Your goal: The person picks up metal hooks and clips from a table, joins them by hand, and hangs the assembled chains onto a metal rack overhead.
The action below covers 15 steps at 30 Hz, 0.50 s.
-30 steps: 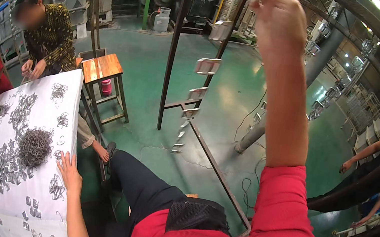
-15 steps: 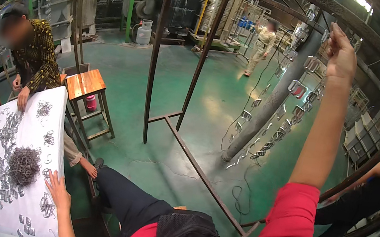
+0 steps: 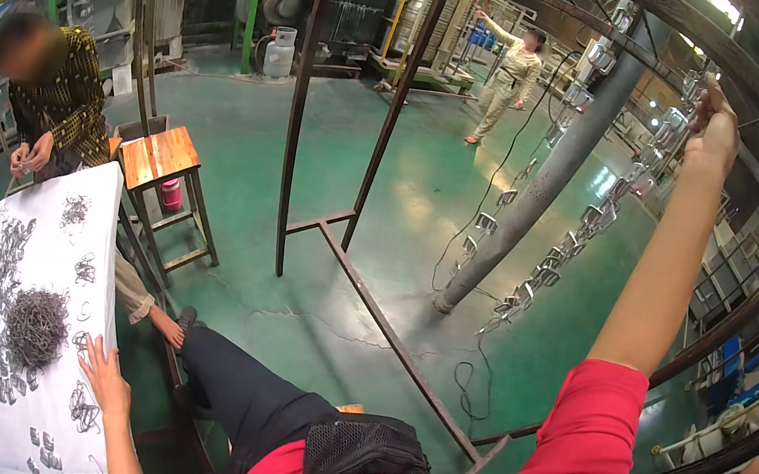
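Head view: right hand point(image 3: 717, 119), raised overhead, closes its fingers on the top of a hanging string of metal clips point(image 3: 565, 250) beside the grey pillar point(image 3: 553, 176). Left hand point(image 3: 103, 378) lies open, flat on the white table point(image 3: 89, 216), among loose clips and one wire bundle point(image 3: 37, 326). One wooden stool point(image 3: 162, 158) stands beyond; three other people are visible.

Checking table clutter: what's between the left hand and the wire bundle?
Head view: only bare white tabletop and a few loose clips separate the left hand from the wire bundle.
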Each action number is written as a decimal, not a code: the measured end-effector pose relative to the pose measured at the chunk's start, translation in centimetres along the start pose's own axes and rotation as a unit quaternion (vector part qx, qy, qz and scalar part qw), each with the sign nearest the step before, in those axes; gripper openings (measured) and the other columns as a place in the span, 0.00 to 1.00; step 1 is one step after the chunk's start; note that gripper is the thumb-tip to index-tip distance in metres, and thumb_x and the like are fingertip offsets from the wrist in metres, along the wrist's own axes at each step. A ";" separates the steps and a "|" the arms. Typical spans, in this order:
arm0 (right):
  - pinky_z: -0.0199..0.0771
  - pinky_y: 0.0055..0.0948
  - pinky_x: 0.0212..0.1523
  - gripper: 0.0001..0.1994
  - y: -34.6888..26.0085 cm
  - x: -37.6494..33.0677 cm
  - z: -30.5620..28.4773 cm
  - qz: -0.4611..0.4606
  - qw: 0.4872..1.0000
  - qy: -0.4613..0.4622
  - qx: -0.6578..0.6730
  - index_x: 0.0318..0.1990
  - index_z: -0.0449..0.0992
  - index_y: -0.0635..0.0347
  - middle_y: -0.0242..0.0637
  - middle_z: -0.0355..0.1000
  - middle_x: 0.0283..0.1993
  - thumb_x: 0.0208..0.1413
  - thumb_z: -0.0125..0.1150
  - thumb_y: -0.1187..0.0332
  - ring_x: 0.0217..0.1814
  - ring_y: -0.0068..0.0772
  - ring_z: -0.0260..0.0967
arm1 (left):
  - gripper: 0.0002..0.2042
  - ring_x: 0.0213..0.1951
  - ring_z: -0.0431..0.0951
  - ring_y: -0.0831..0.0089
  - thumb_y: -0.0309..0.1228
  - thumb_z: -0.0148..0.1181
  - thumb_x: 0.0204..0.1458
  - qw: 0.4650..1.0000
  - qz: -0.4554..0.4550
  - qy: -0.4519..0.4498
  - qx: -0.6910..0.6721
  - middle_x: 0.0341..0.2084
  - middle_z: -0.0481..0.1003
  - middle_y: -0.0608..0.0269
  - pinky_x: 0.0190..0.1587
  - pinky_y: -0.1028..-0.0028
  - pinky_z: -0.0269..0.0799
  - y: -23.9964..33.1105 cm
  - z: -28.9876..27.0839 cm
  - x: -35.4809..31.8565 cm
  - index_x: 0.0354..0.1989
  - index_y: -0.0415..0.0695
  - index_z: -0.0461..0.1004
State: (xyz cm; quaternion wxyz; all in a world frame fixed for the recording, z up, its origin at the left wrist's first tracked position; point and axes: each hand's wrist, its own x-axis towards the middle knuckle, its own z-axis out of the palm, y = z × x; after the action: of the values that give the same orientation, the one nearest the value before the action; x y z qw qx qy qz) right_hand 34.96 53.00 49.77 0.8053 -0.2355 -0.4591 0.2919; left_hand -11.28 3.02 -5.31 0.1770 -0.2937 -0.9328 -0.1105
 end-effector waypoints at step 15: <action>0.64 0.20 0.27 0.07 2.5 6.7 0.0 -0.025 0.996 -0.010 0.085 0.34 0.77 0.63 0.31 0.70 0.29 0.44 0.62 0.76 0.26 0.23 0.65 | 0.18 0.67 0.43 0.56 0.14 0.50 0.38 0.999 0.001 -0.028 0.020 0.60 0.56 0.54 0.65 0.48 0.38 0.7 0.3 0.1 0.41 0.42 0.71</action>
State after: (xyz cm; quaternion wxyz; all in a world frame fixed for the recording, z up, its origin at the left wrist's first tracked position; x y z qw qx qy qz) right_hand 37.02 59.38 52.17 0.8248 -0.1513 -0.4464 0.3123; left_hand -11.02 3.70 -5.50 0.1567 -0.2937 -0.9392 -0.0839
